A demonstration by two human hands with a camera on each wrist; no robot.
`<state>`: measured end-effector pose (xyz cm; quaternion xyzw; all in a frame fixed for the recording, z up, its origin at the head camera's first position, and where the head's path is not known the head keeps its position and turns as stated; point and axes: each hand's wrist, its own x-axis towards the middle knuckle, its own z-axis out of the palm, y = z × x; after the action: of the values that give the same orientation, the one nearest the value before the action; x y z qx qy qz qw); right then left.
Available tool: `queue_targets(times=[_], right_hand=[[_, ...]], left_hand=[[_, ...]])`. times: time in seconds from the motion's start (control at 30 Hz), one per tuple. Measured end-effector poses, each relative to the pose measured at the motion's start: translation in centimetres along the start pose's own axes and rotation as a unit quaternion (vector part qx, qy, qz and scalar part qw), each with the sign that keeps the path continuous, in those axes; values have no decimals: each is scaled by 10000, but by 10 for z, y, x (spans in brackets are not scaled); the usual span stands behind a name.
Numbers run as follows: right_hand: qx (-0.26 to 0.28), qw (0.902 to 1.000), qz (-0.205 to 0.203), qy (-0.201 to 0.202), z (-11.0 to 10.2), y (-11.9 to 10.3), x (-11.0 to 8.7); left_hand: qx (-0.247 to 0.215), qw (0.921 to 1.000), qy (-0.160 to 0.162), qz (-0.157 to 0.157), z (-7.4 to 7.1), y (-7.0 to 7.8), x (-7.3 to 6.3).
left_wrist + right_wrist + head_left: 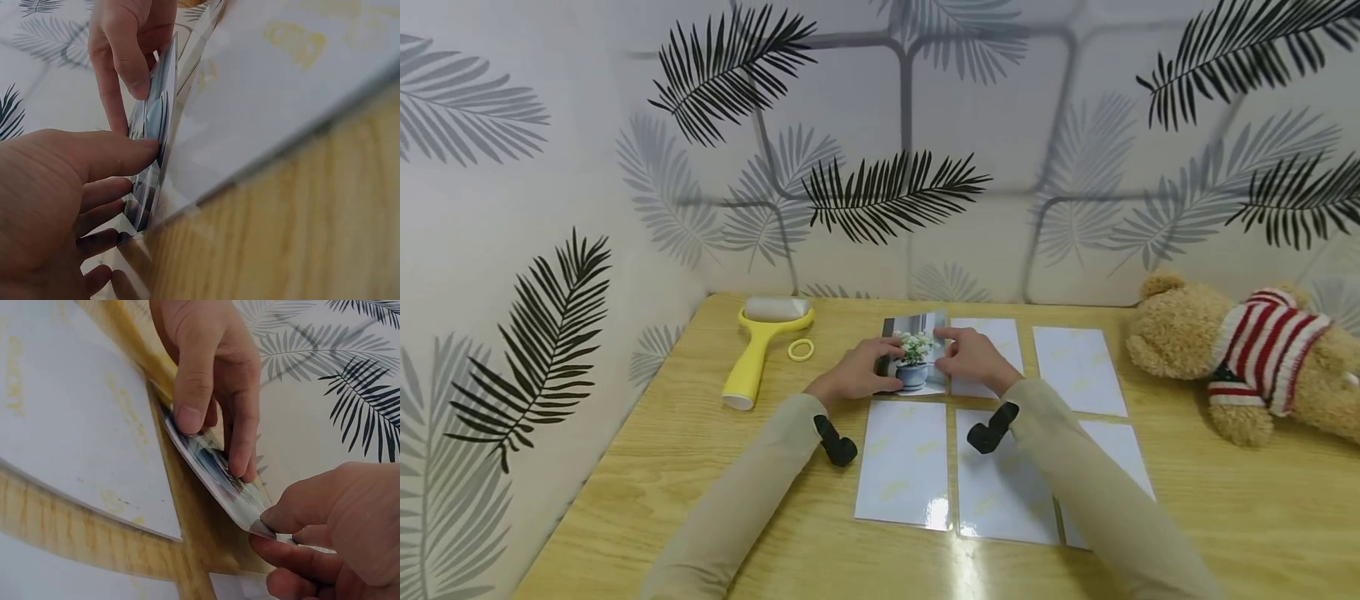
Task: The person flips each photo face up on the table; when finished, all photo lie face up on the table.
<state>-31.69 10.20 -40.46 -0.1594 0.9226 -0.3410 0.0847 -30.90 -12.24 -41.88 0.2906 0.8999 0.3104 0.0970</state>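
Both hands hold a glossy photo point(913, 377) of a white-flowered plant in a blue pot, at the back of the wooden table. My left hand point(856, 372) grips its left side, the thumb near the lower edge and the fingers farther up. At the right edge, my right hand point(976, 358) pinches the photo between thumb and fingers. The right wrist view shows this right hand point(350, 519) at one corner of the tilted photo point(215, 472). In the left wrist view, the left thumb lies on the photo's face point(156, 115), which is seen almost edge-on.
Several white sheets point(902, 467) with faint yellow marks lie in rows below and right of the photo. A yellow-handled roller point(752, 358) and a yellow ring point(801, 350) lie to the left. A teddy bear point(1180, 325) in a striped top lies at the right. Behind is a leaf-patterned wall point(985, 250).
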Motion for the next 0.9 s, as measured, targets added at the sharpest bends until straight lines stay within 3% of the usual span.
queue_targets(times=[0.3, 0.53, 0.7, 0.9], right_hand=[[-934, 9951, 321, 74, 8, -6, 1], [-1765, 9833, 404, 182, 8, -10, -1], [-1858, 9818, 342, 212, 9, -13, -3], [-1508, 9872, 248, 465, 6, -6, -14]], left_hand=[[389, 9990, -28, -205, 5, -3, 3], [404, 9985, -55, -358, 3, 6, 2], [516, 9978, -98, -394, 4, 3, 1], [587, 9977, -45, -336, 7, 0, -1]])
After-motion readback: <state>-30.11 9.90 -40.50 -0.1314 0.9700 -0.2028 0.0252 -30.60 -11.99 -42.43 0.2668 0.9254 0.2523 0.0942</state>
